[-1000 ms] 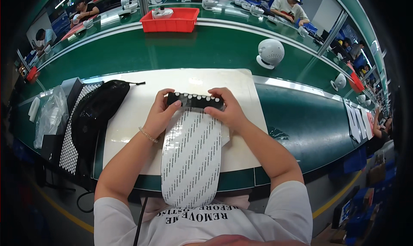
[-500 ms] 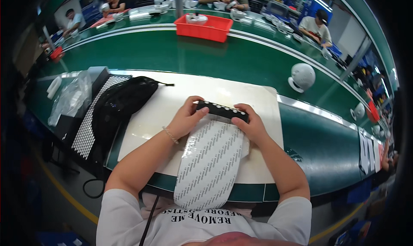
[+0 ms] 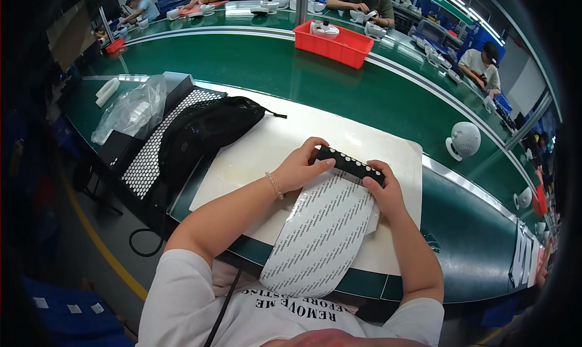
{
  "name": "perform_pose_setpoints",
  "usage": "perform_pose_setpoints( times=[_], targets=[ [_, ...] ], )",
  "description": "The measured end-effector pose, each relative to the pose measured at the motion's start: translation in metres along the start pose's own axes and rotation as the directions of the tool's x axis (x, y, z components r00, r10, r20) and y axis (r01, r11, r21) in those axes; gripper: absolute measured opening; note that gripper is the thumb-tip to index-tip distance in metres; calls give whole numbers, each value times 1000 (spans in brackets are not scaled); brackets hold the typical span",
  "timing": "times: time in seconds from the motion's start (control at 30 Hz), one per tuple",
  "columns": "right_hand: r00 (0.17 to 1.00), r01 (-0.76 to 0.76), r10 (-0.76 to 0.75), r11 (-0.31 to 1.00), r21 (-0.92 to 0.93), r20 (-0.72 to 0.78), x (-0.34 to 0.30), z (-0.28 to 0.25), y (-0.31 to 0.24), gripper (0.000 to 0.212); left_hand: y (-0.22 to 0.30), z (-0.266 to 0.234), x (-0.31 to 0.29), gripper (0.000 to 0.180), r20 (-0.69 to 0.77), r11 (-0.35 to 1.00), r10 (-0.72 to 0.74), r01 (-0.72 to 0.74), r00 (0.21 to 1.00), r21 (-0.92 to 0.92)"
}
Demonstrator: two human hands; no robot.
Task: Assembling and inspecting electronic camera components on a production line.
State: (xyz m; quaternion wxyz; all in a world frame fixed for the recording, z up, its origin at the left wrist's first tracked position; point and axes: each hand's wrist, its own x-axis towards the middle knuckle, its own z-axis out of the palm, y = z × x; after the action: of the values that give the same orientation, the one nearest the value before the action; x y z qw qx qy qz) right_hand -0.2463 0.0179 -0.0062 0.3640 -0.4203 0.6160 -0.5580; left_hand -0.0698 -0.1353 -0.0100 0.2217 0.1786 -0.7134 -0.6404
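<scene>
A black bar with a row of white round dots (image 3: 349,163) is held between my two hands above a white board (image 3: 254,192). My left hand (image 3: 303,166) grips its left end, thumb on the near side and fingers behind. At the other end, my right hand (image 3: 386,191) pinches it the same way. From under the bar a long white sheet with repeated small print (image 3: 324,229) hangs toward me, past the table's near edge to my shirt. How sheet and bar are joined is hidden. A pale flat edge (image 3: 373,221) peeks out beneath the sheet's right side.
Left of the board lie a black mesh drawstring bag (image 3: 209,126), a perforated white panel (image 3: 145,170) and a clear plastic bag (image 3: 133,110). A white rounded device (image 3: 465,140) stands at right on the green belt (image 3: 242,59). Beyond are a red bin (image 3: 333,47) and co-workers.
The whole view has swung left, so everything sits farther right in the picture. Both hands keep hold of the bar, which is tilted a little more; the sheet still hangs from it.
</scene>
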Motion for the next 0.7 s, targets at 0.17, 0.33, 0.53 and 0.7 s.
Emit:
perform_pose_setpoints(
  times=[0.17, 0.33, 0.53, 0.7],
  targets=[
    [999, 36, -37, 999, -25, -22, -1, -2, 2, 44, 4, -1, 1, 37, 3, 994, -2, 1, 1000, 106],
    [1000, 16, -17, 999, -41, -19, -2, -1, 2, 44, 3, -2, -1, 40, 22, 988, -4, 1, 1000, 151],
    [1000, -7, 7, 999, -37, -22, -2, 2, 1, 43, 9, -3, -6, 40, 28, 989, -6, 2, 1000, 147],
    [999, 10, -12, 999, -52, -32, -4, -3, -1, 41, 8, 0, -1, 41, 36, 990, 15, -20, 999, 139]
  ],
)
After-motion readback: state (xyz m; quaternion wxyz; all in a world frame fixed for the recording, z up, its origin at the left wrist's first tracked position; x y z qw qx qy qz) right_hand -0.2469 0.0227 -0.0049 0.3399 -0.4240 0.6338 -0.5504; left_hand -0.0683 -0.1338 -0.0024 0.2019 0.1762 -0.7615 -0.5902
